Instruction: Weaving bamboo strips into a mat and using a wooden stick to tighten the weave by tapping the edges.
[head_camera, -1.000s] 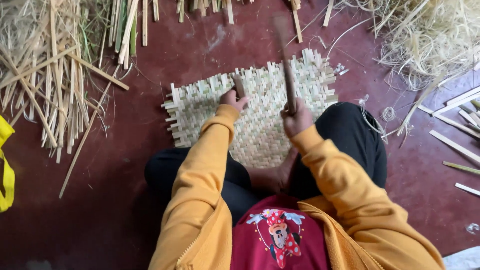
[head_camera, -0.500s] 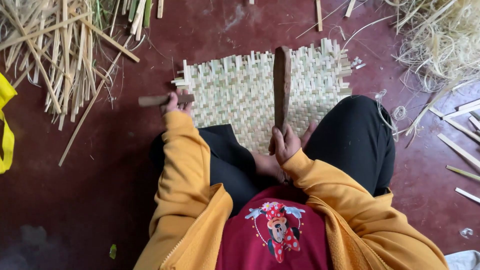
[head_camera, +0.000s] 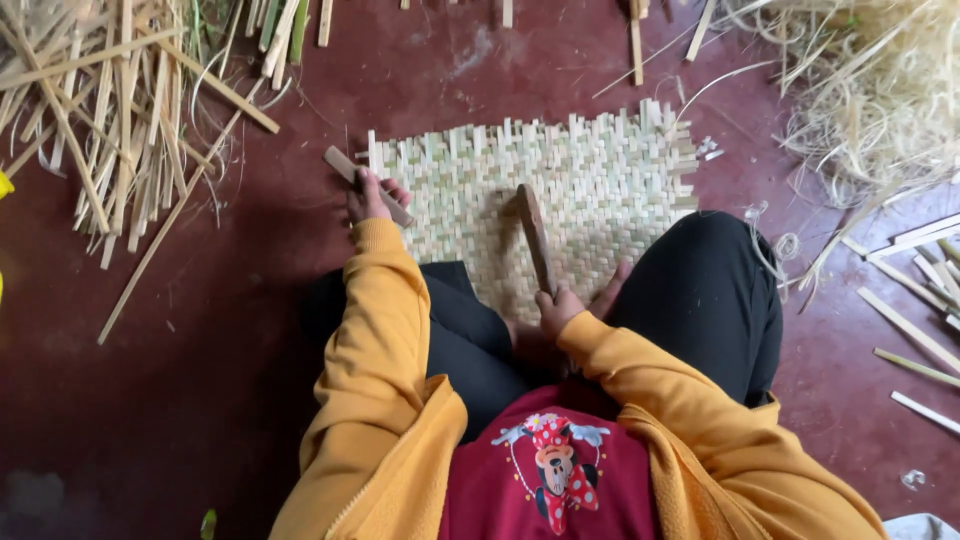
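A pale woven bamboo mat (head_camera: 590, 180) lies flat on the dark red floor in front of my crossed legs. My left hand (head_camera: 370, 198) grips a short brown wooden stick (head_camera: 340, 165) at the mat's left edge, angled toward the upper left. My right hand (head_camera: 560, 310) holds the handle of a long dark flat blade-like tool (head_camera: 533, 232), which points up and rests over the mat's middle. Both arms wear orange sleeves.
A pile of bamboo strips (head_camera: 110, 120) lies at the upper left. Fine bamboo shavings (head_camera: 880, 90) are heaped at the upper right. Loose cut slats (head_camera: 915, 330) lie at the right. My black-trousered knees (head_camera: 710, 290) flank the mat's near edge.
My left hand moved left off the mat to its left edge with the short stick. My right hand drew back toward my body, and the dark tool now tilts over the mat.
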